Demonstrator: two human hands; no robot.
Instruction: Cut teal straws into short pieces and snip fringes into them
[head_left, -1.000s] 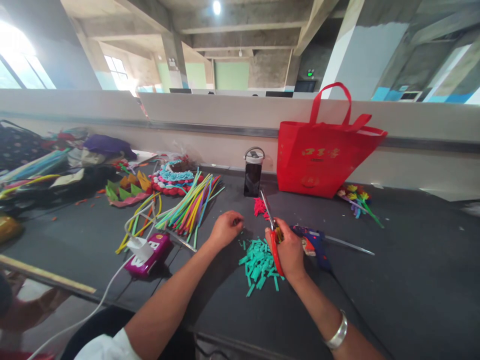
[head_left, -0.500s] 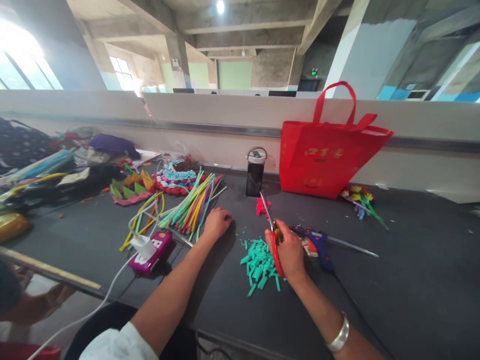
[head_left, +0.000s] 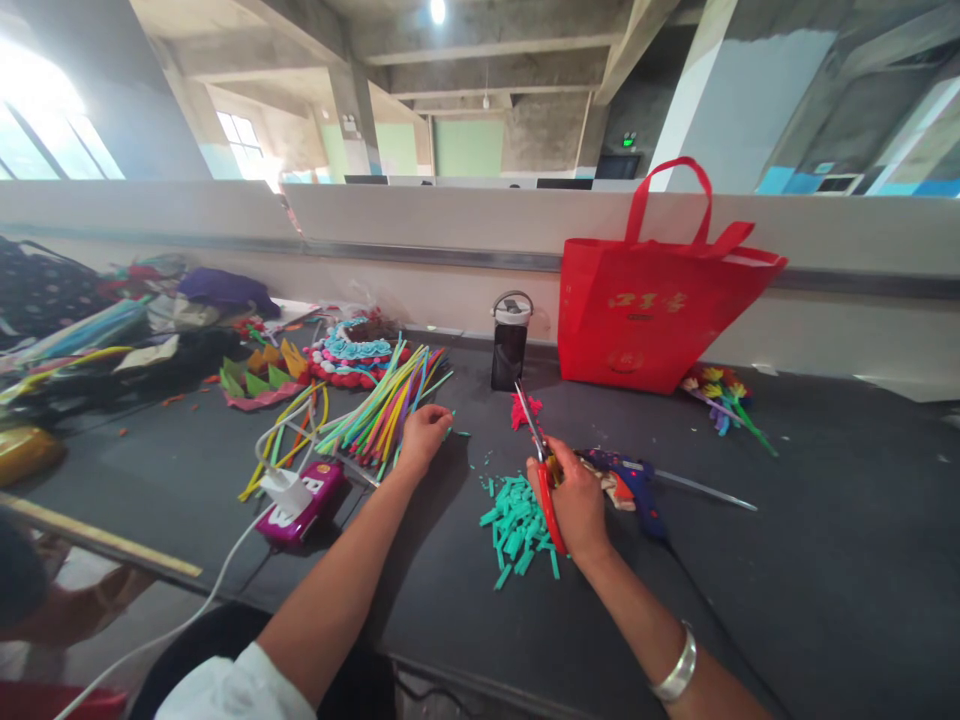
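My right hand (head_left: 576, 505) is wrapped round red-handled scissors (head_left: 538, 440), whose blades point away from me and look nearly together. Beside and below them lies a heap of short teal cut strips (head_left: 517, 530). My left hand (head_left: 425, 437) hovers low over the table with its fingers pinched, at the right edge of a bundle of colourful long thin sticks (head_left: 382, 405). Small teal bits (head_left: 462, 434) show at its fingertips; I cannot tell whether they are held or lie on the table. A small pile of red pieces (head_left: 521, 410) sits beyond the scissor blades.
Right of my right hand lies a blue glue gun (head_left: 634, 485) with a clear stick in its back and a trailing cable. A black cup (head_left: 509, 350) and a red bag (head_left: 645, 320) stand behind. At left are a purple power strip (head_left: 311, 505) and paper crafts (head_left: 262, 378).
My left hand has moved a little left and away from me, nearer the stick bundle, and teal bits now show beside its fingertips. The scissors have barely shifted.
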